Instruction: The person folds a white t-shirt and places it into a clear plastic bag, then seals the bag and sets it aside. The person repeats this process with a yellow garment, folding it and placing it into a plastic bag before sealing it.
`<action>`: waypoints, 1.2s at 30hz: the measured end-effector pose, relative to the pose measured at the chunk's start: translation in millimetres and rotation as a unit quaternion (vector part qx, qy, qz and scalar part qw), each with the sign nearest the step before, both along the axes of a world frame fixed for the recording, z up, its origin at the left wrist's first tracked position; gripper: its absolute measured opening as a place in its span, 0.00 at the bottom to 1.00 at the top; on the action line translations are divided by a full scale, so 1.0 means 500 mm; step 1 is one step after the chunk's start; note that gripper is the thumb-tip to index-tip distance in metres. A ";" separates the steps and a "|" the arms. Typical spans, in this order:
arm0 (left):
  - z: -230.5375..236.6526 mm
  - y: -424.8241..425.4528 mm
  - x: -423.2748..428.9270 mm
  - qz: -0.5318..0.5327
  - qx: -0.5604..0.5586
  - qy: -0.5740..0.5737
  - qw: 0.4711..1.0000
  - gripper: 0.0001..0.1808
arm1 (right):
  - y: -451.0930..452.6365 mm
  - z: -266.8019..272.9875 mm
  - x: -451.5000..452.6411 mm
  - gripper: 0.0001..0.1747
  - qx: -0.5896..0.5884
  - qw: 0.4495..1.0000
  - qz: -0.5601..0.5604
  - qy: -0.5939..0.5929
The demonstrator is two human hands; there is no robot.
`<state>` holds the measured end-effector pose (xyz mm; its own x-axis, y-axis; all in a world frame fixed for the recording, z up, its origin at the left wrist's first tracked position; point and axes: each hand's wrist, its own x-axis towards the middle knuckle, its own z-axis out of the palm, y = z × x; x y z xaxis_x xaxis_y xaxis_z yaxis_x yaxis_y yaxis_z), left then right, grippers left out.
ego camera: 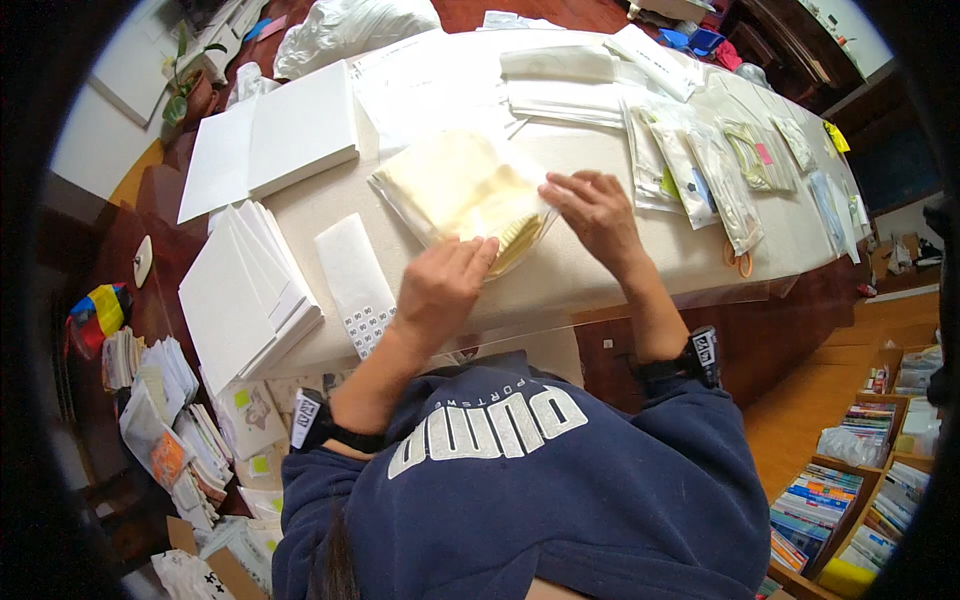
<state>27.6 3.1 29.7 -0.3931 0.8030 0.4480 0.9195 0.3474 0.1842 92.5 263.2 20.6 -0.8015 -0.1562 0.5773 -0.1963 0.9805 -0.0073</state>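
A folded pale-yellow knitted garment (450, 187) lies inside a clear plastic bag (397, 196) on the cloth-covered table, its ribbed edge facing my body. My left hand (450, 281) has its fingers on the bag's near edge, beside the ribbing. At the right side, my right hand (592, 210) pinches the bag's plastic between thumb and fingers. Left of my left forearm lies a white strip of stickers (360, 277), partly covered by that arm.
White boards or paper stacks (247, 292) stand at the left, with another thick stack (304, 131) behind. Bagged garments (697, 169) lie to the right, near orange-handled scissors (739, 260) at the table's near edge. Folded white packets (562, 82) and paper sheets lie at the far side.
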 end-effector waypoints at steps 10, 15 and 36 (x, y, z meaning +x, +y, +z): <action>0.113 -0.033 -0.009 0.004 0.115 0.133 0.984 0.16 | -0.019 0.191 -0.019 0.08 -0.012 0.992 0.107 0.058; 0.201 -0.069 -0.044 0.030 0.223 0.046 0.973 0.10 | -0.026 0.269 -0.019 0.07 -0.184 0.962 0.186 0.077; -0.019 0.004 -0.222 0.091 0.077 -0.365 0.923 0.14 | -0.060 -0.065 -0.103 0.10 -0.815 0.561 -0.073 -0.127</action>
